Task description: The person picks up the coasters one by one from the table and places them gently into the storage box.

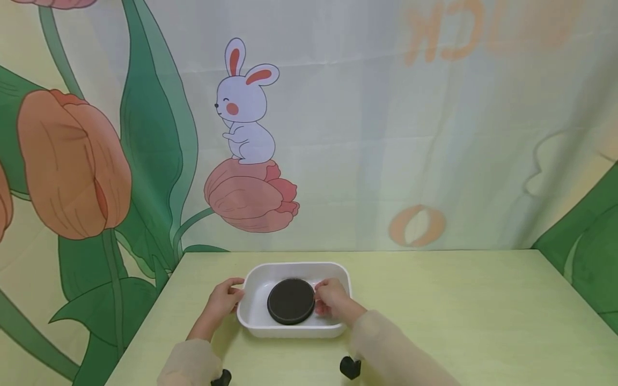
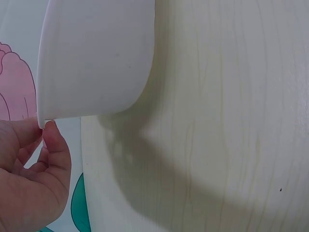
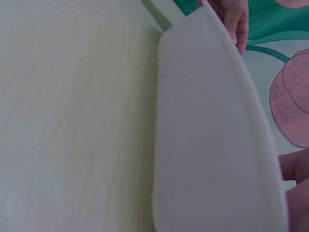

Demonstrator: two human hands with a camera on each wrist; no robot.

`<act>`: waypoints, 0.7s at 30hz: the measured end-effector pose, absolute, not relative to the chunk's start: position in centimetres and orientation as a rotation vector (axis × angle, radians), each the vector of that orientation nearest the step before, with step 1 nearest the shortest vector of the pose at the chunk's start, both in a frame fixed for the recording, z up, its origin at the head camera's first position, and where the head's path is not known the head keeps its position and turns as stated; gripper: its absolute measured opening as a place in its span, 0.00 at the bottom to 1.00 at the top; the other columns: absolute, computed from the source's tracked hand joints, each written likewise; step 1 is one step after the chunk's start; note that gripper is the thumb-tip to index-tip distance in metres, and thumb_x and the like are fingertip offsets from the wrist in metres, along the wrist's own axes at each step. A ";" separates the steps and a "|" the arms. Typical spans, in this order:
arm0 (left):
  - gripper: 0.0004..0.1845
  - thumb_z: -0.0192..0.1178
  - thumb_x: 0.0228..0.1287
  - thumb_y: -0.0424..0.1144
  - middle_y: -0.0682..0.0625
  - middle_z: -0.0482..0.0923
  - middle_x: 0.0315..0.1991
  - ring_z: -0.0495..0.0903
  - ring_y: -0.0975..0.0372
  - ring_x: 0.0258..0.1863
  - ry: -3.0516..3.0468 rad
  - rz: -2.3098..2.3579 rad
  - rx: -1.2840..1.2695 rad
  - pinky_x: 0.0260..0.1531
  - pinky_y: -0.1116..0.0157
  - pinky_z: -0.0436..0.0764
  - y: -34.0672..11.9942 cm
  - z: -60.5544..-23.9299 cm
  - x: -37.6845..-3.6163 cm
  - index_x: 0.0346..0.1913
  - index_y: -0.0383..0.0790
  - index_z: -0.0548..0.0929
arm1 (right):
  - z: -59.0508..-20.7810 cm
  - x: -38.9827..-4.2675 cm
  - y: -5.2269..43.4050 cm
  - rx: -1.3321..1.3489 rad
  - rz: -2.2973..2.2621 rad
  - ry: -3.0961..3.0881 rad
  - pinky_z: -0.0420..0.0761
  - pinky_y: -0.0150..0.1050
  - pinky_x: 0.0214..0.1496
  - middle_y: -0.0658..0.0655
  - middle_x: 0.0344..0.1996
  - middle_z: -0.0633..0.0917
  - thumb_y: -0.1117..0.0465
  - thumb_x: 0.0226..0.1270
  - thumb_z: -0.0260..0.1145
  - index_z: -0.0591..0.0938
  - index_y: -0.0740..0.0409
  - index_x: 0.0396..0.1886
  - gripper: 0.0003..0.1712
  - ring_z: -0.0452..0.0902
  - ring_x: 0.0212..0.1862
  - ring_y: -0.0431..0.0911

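Observation:
A white rectangular tray [image 1: 294, 332] with raised sides and rounded corners stands on the table. Inside it lies a round black disc [image 1: 291, 301] with a thin rim. My left hand [image 1: 223, 298] is at the tray's left end; the left wrist view shows the thumb and a finger of that hand [image 2: 38, 169] pinching the rim at a corner. My right hand [image 1: 334, 300] reaches over the tray's right side, its thumb and fingers bent at the disc's right edge. The tray wall hides most of that hand [image 3: 298, 193] in the right wrist view.
The pale yellow wood-grain table [image 1: 458, 311] extends to the right of the tray. Behind it hangs a printed cloth [image 1: 347, 134] with tulips and a rabbit. Black pieces [image 1: 350, 368] show beside the sleeves at the front.

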State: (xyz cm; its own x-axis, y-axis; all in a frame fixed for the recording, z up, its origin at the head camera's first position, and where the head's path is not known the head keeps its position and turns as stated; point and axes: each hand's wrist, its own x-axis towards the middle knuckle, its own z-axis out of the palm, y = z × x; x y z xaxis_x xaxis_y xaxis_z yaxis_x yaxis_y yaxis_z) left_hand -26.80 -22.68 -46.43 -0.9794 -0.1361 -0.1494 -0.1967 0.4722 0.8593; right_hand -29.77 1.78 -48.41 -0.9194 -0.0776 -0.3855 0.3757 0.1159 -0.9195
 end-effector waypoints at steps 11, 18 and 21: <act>0.17 0.49 0.62 0.29 0.36 0.73 0.40 0.75 0.55 0.33 2.670 1.529 -0.298 0.26 0.68 0.76 -22.8 -46.4 -27.1 0.55 0.32 0.69 | -44.1 -28.9 4.5 0.119 -1.744 2.152 0.78 0.34 0.24 0.54 0.23 0.71 0.75 0.52 0.53 0.72 0.72 0.47 0.19 0.70 0.24 0.43; 0.18 0.49 0.64 0.33 0.34 0.73 0.46 0.77 0.57 0.35 2.568 1.624 -0.305 0.31 0.66 0.79 -23.7 -47.0 -27.1 0.56 0.32 0.68 | -42.4 -28.7 7.0 0.060 -1.773 2.162 0.78 0.35 0.25 0.54 0.25 0.73 0.73 0.54 0.54 0.74 0.68 0.45 0.16 0.71 0.27 0.44; 0.19 0.49 0.63 0.33 0.35 0.73 0.45 0.76 0.59 0.32 2.564 1.617 -0.302 0.30 0.67 0.78 -24.1 -46.6 -26.9 0.57 0.31 0.67 | -41.9 -28.7 8.2 0.056 -1.807 2.177 0.78 0.35 0.25 0.55 0.28 0.74 0.72 0.54 0.54 0.75 0.67 0.44 0.15 0.71 0.27 0.45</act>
